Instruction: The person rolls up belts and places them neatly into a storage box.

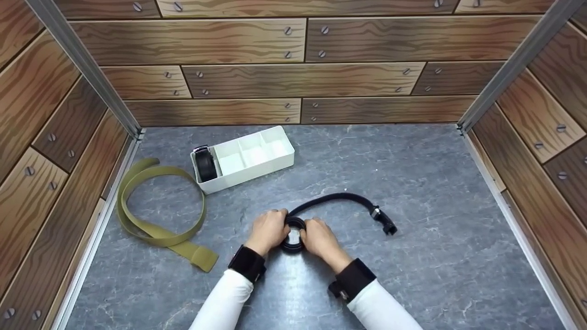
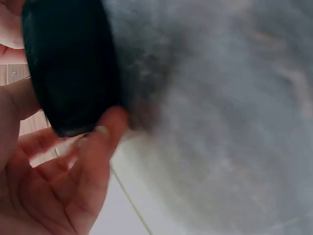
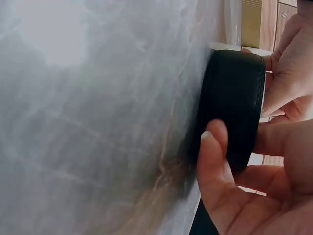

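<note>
Carefully, with fingers of the left hand and right hand holding the rolled black belt on the table, each turn should stay snug and even (that loose end might tug).

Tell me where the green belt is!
In the head view, the green belt lies looped on the left, near the left end of the white box.
</note>
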